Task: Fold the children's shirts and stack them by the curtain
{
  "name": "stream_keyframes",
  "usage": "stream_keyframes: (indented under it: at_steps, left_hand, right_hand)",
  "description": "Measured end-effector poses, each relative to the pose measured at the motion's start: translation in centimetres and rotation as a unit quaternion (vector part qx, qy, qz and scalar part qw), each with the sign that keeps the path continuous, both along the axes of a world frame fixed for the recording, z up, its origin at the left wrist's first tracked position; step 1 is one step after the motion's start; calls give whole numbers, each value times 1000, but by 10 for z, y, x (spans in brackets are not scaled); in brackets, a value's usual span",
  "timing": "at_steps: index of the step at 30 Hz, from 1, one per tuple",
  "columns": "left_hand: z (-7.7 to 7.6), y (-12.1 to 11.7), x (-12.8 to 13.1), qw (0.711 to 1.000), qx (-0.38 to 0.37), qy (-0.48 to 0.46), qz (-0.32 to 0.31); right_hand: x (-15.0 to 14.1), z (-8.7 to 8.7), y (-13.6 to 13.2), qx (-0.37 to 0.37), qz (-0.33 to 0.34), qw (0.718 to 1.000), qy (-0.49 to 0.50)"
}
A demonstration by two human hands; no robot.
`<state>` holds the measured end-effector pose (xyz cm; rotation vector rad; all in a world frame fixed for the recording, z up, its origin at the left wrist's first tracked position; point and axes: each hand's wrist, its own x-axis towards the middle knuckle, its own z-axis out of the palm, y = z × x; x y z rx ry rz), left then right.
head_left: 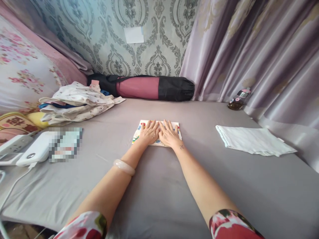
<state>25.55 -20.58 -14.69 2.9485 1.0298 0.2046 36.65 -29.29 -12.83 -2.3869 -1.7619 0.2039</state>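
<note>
A folded cloth (pixel 137 135), white with a colourful print, lies flat on the grey bed sheet in the middle of the view. My left hand (pixel 150 132) rests palm down on its left part, fingers stretched out. On the cloth's right part lies my right hand (pixel 169 133), also flat with the fingers spread. The two hands touch or nearly touch at the middle. Much of the print is hidden under them. A pale bangle (pixel 124 167) circles my left forearm.
A folded white cloth (pixel 254 141) lies to the right, with a bottle (pixel 237 99) behind it. Piled clothes (pixel 79 101), a white power bank (pixel 38 147) and a power strip (pixel 15 146) are at left. A rolled bag (pixel 139 87) lies along the wall.
</note>
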Motion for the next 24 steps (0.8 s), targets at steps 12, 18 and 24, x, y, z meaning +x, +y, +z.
stream_keyframes:
  at_steps: [12,18,24]
  left_hand:
    - [9,-2,1,999,10,-43,-4]
    - [7,0,-2,997,24,-70,38]
    - [5,1,-4,999,23,-38,19]
  right_hand:
    - [4,4,4,8,0,1000,9]
    - [0,3,7,35,50,998,-7]
    - [-1,-2,11,16,41,999,6]
